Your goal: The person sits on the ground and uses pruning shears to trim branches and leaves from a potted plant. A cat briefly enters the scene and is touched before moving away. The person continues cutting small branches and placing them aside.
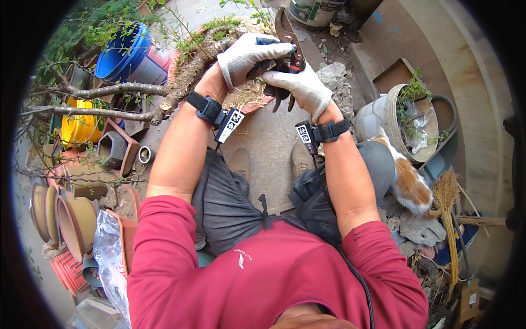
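Both of my hands wear white work gloves and meet around dark pruning shears, whose riveted metal head points away from me. My left hand wraps the shears from the left side, near a black grip. From the right, my right hand closes around the handles, and dark handle ends stick out below it. How the fingers sit on the tool is partly hidden. Just left of my hands rises a thick, rough-barked tree trunk with a pale cut stub. It stands in a terracotta-coloured pot with dry grass on its soil.
Bare branches reach left past a blue bucket and a yellow bucket. Stacked plant pots stand at lower left. On the right are a white bucket with plants, an orange-and-white cat, a straw broom and rough stones.
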`<state>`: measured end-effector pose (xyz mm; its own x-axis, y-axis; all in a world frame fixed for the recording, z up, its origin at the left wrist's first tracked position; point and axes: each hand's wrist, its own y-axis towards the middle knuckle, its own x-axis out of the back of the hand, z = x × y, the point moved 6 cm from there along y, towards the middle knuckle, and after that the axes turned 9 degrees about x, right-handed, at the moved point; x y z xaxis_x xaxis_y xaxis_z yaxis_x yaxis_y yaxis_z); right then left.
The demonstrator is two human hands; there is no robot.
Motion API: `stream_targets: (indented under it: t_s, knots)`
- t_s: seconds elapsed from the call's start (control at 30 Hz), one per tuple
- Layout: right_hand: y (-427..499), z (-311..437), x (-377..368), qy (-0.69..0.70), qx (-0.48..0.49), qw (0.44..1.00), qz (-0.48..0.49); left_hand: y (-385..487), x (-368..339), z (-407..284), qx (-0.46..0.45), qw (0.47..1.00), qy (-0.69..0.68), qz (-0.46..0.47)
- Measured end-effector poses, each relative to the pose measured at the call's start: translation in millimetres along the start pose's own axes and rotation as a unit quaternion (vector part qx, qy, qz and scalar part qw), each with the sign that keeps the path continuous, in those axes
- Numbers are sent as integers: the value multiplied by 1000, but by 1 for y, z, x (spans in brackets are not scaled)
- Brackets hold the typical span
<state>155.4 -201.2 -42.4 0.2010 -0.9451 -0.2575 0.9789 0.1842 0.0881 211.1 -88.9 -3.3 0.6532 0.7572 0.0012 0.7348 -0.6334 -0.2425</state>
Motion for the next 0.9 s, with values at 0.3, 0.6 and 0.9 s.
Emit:
stream_targets:
  t_s: [0.3, 0.6, 0.9]
  knots:
    - [-11, 15, -21, 50, -54, 996, -43, 0, -6, -11, -44, 995, -89, -1]
    - [-10, 2, -25, 27, -40, 998, -31, 3, -7, 8, -4, 995, -86, 52]
    - [-13, -40, 36, 207, -33, 958, -195, 15, 60, 20, -39, 987, 58, -144]
